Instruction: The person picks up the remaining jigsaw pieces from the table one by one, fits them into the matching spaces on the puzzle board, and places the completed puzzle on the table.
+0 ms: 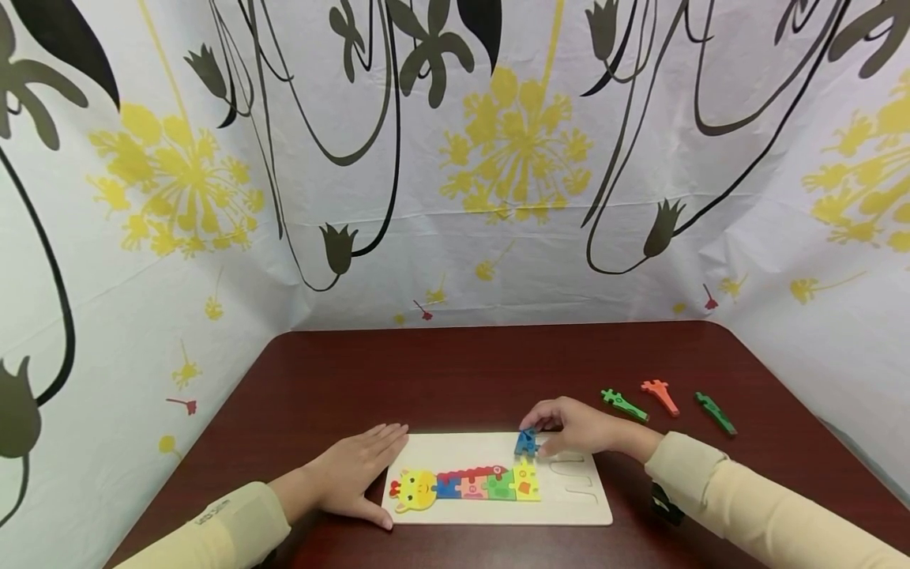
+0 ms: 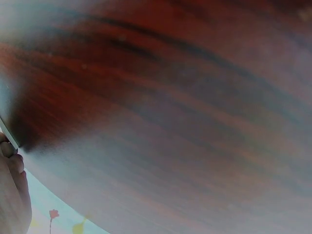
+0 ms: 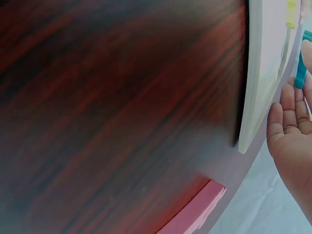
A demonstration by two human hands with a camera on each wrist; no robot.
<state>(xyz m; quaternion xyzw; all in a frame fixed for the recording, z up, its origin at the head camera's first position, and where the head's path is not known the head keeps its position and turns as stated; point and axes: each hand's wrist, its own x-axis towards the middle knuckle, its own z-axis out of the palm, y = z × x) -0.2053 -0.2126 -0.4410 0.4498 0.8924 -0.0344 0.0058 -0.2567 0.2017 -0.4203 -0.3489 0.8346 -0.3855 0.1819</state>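
Observation:
A pale wooden puzzle board (image 1: 462, 439) lies on the table with a giraffe picture partly filled in. Its yellow giraffe head (image 1: 416, 490) is at the left, followed by blue, pink, green and yellow pieces, with a red strip along their top. My right hand (image 1: 569, 427) pinches a blue puzzle piece (image 1: 526, 442) between thumb and fingers, just above the yellow piece (image 1: 526, 482). In the right wrist view this blue piece (image 3: 301, 70) shows at the right edge. My left hand (image 1: 359, 472) rests with straight fingers along the board's left edge.
Beyond my right forearm lie a green piece (image 1: 626, 405), an orange piece (image 1: 661, 397) and a dark green piece (image 1: 716, 413) on the dark red-brown table (image 1: 441, 379). Outlined recesses (image 1: 579, 482) mark the board's right part. A flower-patterned cloth (image 1: 398, 197) hangs behind the table.

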